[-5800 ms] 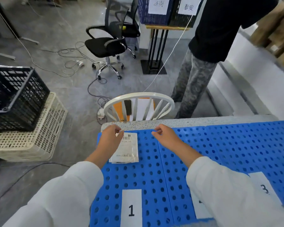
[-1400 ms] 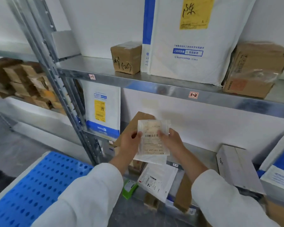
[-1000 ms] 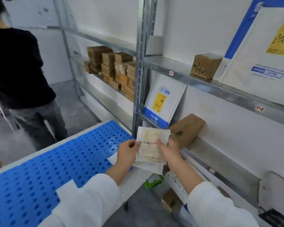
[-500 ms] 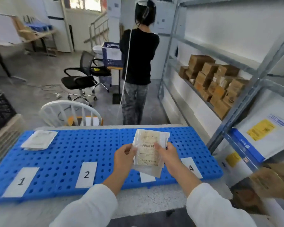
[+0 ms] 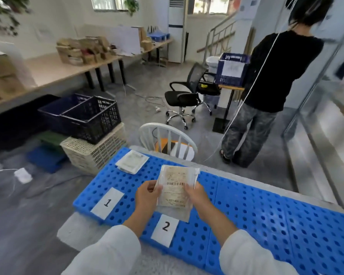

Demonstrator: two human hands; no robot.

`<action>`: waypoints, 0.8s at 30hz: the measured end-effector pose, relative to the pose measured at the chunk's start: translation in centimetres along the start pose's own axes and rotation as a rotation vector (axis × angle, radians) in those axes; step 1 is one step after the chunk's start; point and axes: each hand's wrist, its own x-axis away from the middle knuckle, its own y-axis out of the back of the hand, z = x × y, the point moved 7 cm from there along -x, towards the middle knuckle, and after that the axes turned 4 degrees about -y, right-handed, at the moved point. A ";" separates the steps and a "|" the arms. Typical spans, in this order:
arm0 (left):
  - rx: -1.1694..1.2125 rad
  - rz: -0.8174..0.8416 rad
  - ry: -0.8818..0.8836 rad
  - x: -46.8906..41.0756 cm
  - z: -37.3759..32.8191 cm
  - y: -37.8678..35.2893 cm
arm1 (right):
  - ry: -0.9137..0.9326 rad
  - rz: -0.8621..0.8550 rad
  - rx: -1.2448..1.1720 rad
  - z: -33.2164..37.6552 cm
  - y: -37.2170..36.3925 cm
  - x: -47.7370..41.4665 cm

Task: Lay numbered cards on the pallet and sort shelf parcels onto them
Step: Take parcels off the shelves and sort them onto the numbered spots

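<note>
A thin, flat parcel (image 5: 174, 192) in a clear sleeve is held up in the centre of the frame. It is pinched at its left edge by the left hand (image 5: 148, 195) and at its right edge by the right hand (image 5: 197, 195), with thumbs laid on the printed face and fingers curled behind. It is lifted clear of the blue perforated pallet (image 5: 246, 211), which runs from the lower centre to the lower right. The parcel's bottom edge is seen just above card 2 (image 5: 164, 227), and card 1 (image 5: 107, 203) lies to the left of that. Another flat packet (image 5: 131, 161) lies on the pallet toward its far left corner, in line with card 1 and just in front of a white chair (image 5: 167, 139). The step in hand is judged to be the setting down of the held parcel in the lane of its card. The label's code is too blurred to be read here, so the right number cannot be told. It should be checked on the label before anything is released. The parcel is best lowered flat, label upward, onto the pallet beyond the chosen card, so that the printed number is left uncovered. It should be kept well apart from the packet in the neighbouring lane. Because the sleeve is light and limp, both pinches are best kept until it rests fully on the surface. The fingers are then best drawn out sideways, so that it is not dragged or left overhanging the far edge.
</note>
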 end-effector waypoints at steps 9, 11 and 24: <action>-0.065 -0.011 0.050 -7.2 -0.3 -0.4 | -0.034 0.061 0.141 2.4 -1.6 -7.0; -0.057 0.000 0.064 -8.0 0.2 -0.7 | -0.055 0.060 0.150 2.4 -1.8 -8.1; -0.056 0.139 0.072 -17.4 4.7 -0.9 | -0.188 -0.083 0.197 2.1 -7.5 -15.8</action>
